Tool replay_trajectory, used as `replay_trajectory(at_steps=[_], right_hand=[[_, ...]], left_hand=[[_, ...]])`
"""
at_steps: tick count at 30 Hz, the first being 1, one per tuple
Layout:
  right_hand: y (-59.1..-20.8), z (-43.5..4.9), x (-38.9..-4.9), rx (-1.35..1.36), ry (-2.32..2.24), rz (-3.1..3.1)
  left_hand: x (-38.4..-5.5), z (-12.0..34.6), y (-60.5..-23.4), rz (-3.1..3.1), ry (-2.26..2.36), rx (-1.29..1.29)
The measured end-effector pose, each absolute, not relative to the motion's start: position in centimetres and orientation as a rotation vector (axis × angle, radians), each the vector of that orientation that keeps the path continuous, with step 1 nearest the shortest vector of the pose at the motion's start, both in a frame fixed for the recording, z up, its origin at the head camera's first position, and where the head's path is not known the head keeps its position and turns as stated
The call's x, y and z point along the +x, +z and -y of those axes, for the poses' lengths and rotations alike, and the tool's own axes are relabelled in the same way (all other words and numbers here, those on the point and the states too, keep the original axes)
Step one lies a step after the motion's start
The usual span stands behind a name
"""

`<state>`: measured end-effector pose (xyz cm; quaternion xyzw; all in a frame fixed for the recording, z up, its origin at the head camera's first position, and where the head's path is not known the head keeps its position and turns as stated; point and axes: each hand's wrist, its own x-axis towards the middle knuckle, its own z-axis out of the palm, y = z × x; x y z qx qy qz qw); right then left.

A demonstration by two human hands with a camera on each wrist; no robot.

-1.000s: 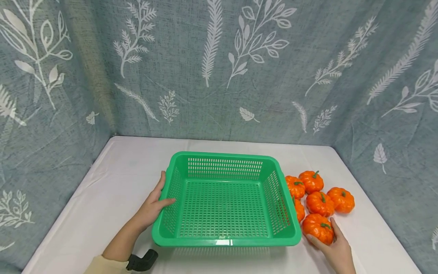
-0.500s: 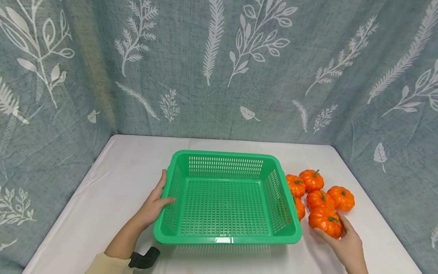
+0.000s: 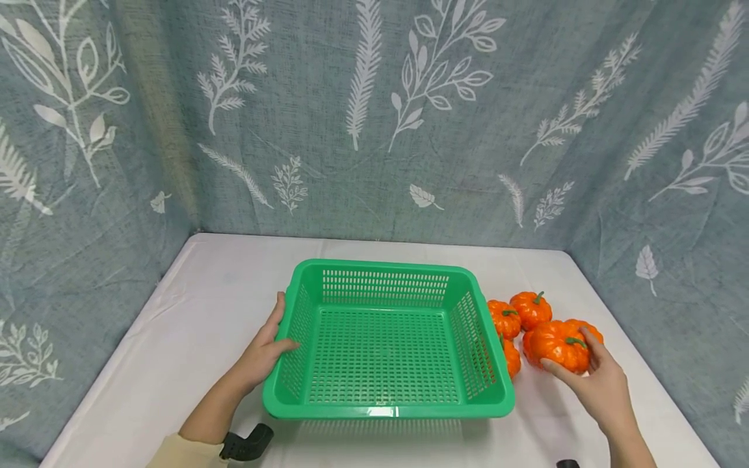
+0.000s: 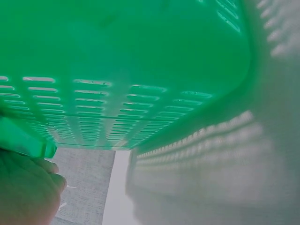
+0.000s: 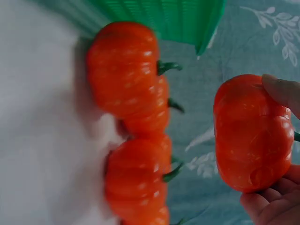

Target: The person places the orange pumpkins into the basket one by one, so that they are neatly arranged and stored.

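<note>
My left hand (image 3: 261, 354) grips the left rim of a green plastic basket (image 3: 386, 411), its thumb over the inside wall. In the left wrist view the basket's slotted side (image 4: 136, 51) fills the top, with part of the hand (image 4: 30, 190) at the lower left. An orange toy pumpkin (image 3: 556, 343) with a green stem is held between the thumb and fingers of my right hand (image 3: 603, 380). The right wrist view has this pumpkin (image 5: 251, 136) raised off the table, thumb on one side and fingertips on the other.
Several more orange pumpkins stand right of the basket, among them a back one (image 3: 531, 311) and one by the basket wall (image 3: 504, 318). The held pumpkin partly covers two others. A white-covered table (image 3: 234, 273) meets a patterned grey-blue curtain (image 3: 328, 182) behind.
My right hand has lifted the front pumpkin off the table and carried it up and slightly right, over the others. The left hand and the basket have stayed put.
</note>
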<state>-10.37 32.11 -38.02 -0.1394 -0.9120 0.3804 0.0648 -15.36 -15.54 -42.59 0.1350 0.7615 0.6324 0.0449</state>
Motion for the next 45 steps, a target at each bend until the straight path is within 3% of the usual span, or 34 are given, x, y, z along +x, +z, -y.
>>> replay_trajectory(at_steps=[23,45], right_hand=[[-31.2,-24.5,-16.2,0.15,1.273,2.716],[-31.1,-14.8,-20.3,0.545,1.457,2.747]], left_hand=[[-15.2,15.5,-42.3,-2.312,1.937,0.413],[-15.2,15.6,-42.3,-2.338,1.918,0.4]])
